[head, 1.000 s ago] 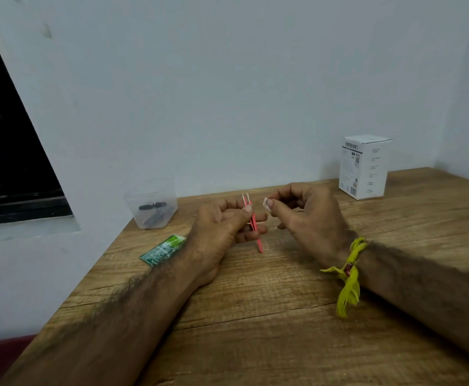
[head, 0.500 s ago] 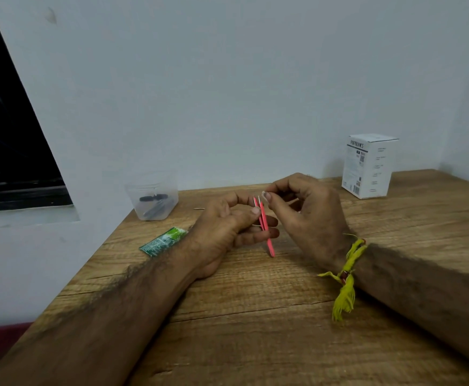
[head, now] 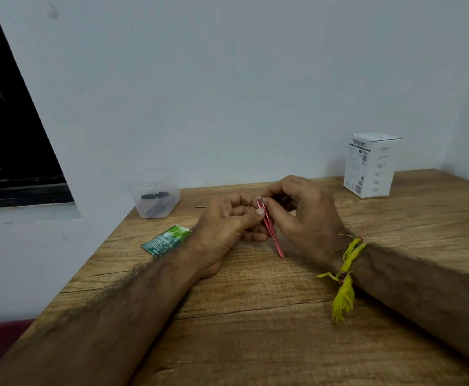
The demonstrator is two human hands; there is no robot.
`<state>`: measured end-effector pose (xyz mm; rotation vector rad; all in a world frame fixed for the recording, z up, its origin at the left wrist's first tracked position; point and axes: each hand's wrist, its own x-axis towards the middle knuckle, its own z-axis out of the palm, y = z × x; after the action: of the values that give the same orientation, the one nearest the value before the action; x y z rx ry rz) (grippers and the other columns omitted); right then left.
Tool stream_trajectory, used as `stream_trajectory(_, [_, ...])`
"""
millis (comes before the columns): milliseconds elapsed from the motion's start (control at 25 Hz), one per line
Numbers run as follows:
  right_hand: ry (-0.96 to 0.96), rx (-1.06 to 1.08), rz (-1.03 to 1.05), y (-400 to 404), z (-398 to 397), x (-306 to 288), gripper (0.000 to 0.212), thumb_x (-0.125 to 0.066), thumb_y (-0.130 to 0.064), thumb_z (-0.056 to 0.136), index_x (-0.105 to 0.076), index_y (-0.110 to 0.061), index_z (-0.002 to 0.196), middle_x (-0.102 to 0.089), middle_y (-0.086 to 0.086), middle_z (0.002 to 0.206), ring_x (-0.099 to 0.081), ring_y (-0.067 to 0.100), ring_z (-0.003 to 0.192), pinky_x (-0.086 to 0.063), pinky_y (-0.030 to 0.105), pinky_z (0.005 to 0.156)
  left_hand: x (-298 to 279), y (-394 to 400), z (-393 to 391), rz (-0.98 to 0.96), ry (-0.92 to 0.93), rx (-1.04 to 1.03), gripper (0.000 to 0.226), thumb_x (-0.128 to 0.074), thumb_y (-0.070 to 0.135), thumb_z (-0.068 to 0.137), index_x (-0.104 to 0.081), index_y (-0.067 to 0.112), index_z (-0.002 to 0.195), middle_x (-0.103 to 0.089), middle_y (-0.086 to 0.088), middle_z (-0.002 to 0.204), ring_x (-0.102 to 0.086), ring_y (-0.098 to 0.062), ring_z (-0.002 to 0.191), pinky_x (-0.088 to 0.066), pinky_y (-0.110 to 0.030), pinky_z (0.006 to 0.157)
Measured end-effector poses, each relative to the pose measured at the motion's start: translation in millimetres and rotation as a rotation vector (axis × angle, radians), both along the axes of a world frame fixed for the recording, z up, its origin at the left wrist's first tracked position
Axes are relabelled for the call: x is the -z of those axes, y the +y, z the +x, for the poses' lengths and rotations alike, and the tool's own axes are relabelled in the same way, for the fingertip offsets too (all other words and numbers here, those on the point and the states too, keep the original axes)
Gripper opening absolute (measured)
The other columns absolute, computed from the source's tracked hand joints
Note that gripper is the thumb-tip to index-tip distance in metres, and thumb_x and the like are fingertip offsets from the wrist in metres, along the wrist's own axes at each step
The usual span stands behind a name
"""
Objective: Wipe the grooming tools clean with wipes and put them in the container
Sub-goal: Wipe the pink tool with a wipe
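red tweezers [head: 270, 228] upright-tilted, tips up, left hand [head: 227, 229] gripping.

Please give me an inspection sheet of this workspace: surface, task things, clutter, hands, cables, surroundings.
Surface: wooden table, plank grain.
Job's things: red tweezers, tips up; clear container by the wall with dark tools inside; wipe not plainly seen.
Clutter: green sachet lying flat; white box standing far right.
Hands: left hand holds the tweezers; right hand pinches at their tips, yellow thread on its wrist.
Cables: nothing seen.
Surroundings: white wall; dark window at left.
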<state>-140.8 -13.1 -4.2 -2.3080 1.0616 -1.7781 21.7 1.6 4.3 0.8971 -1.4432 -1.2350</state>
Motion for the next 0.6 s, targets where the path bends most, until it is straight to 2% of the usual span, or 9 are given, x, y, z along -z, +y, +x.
stream_trajectory(120, [-0.044, -0.012, 0.059, -1.6, -0.8, 1.0, 0.005, -0.072, -0.013, 0.084, -0.075, -0.009, 0.086, -0.069, -0.002, 0.079, -0.066, 0.009, 0.073, -0.054, 0.026, 0.064, 1.1, -1.6, 0.4, 0.009, 0.006, 0.013, 0.010, -0.065, 0.002, 0.093, -0.067, -0.002, 0.102, -0.072, -0.014, 0.077, -0.070, -0.020, 0.067, -0.060, -0.026, 0.062])
stream_trajectory(280, [-0.015, -0.031, 0.068, -0.8, -0.4, 1.1, 0.004, -0.072, -0.010, 0.084, -0.075, -0.009, 0.087, -0.069, -0.004, 0.079, -0.065, 0.008, 0.074, -0.055, 0.027, 0.064, 2.0, -3.0, 0.6, 0.021, 0.014, 0.008, 0.020, -0.064, 0.001, 0.093, -0.063, -0.010, 0.110, -0.071, -0.015, 0.078, -0.070, -0.019, 0.066, -0.061, -0.027, 0.064])
stream_trajectory(600, [-0.015, -0.042, 0.075, -1.2, -1.0, 0.7, 0.011, -0.068, -0.016, 0.083, -0.076, -0.009, 0.087, -0.071, -0.001, 0.080, -0.067, 0.013, 0.076, -0.055, 0.037, 0.067, 1.7, -3.7, 1.3, 0.057, 0.037, -0.008, 0.017, -0.065, 0.001, 0.092, -0.065, -0.006, 0.108, -0.073, -0.018, 0.084, -0.072, -0.024, 0.075, -0.061, -0.027, 0.064])
